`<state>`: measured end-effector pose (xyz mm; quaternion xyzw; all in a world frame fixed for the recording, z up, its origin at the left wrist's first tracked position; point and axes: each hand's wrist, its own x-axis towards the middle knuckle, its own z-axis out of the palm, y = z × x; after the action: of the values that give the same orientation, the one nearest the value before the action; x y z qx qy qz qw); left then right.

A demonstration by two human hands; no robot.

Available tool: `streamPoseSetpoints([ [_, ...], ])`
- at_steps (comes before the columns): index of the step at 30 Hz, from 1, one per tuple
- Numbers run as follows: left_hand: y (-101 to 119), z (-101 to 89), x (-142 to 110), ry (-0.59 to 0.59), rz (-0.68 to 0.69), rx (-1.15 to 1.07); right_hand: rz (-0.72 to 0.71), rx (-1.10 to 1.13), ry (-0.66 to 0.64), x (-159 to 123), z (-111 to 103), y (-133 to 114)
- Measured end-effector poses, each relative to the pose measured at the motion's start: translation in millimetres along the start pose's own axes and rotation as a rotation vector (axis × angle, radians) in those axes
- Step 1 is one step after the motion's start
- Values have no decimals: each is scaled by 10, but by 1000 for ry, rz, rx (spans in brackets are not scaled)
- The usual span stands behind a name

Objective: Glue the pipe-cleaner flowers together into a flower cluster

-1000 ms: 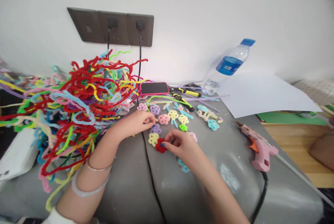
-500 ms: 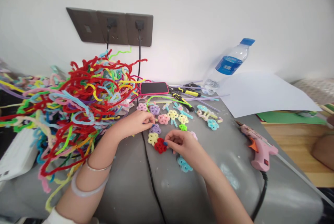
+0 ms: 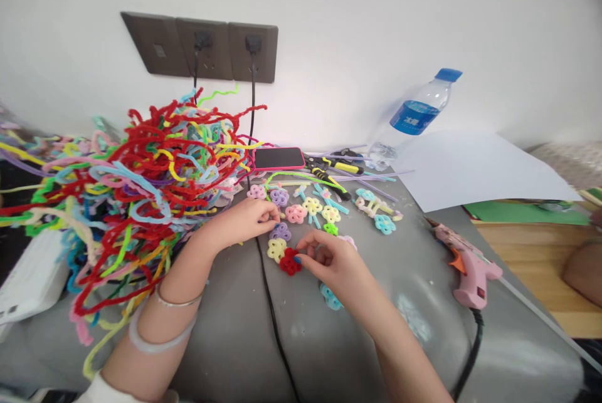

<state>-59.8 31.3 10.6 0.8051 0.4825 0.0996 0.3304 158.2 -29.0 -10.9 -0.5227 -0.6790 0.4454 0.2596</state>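
My left hand (image 3: 256, 218) is closed in a pinch at the upper left edge of a purple pipe-cleaner flower (image 3: 281, 232). Below that flower, a pale yellow flower (image 3: 277, 249) lies between it and a red flower (image 3: 290, 261). The thumb and index finger of my right hand (image 3: 327, 256) meet at the red flower's right edge, while the other fingers curl beneath. A light blue flower (image 3: 330, 296) is partly hidden under my right wrist. Several more flowers lie beyond my hands, among them a pink one (image 3: 296, 214) and a small green one (image 3: 330, 229).
A tangled heap of pipe cleaners (image 3: 160, 165) fills the left side. Behind the flowers lie a phone (image 3: 278, 158) and pliers (image 3: 332, 183). A bottle (image 3: 414, 115) leans on the wall; a pink glue gun (image 3: 470, 271) lies right. A black cable (image 3: 270, 309) crosses the grey surface.
The view has shifted very slightly. My right hand's index finger looks a little more raised and arched; my left hand and the flowers stay where they were.
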Motion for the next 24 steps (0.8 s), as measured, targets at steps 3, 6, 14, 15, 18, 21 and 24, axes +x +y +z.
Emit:
streamPoseSetpoints([
  [3, 4, -1, 1, 4, -9, -1, -63, -63, 32, 1, 30, 6],
  [6, -7, 4, 3, 10, -6, -5, -100, -124, 63, 17, 67, 13],
  [14, -27, 8, 2, 18, 5, -2, -80, -174, 64, 41, 90, -34],
  [15, -23, 7, 2, 16, 6, -3, -73, -171, 63, 40, 91, -35],
  [18, -11, 1, 0, 12, 6, 2, -59, -147, 64, 22, 92, -27],
  [21, 3, -8, -1, 8, -1, 7, -79, -130, 90, -29, 84, -26],
  [24, 15, -15, -4, 2, -4, 4, -112, -131, 117, -94, 78, -51],
])
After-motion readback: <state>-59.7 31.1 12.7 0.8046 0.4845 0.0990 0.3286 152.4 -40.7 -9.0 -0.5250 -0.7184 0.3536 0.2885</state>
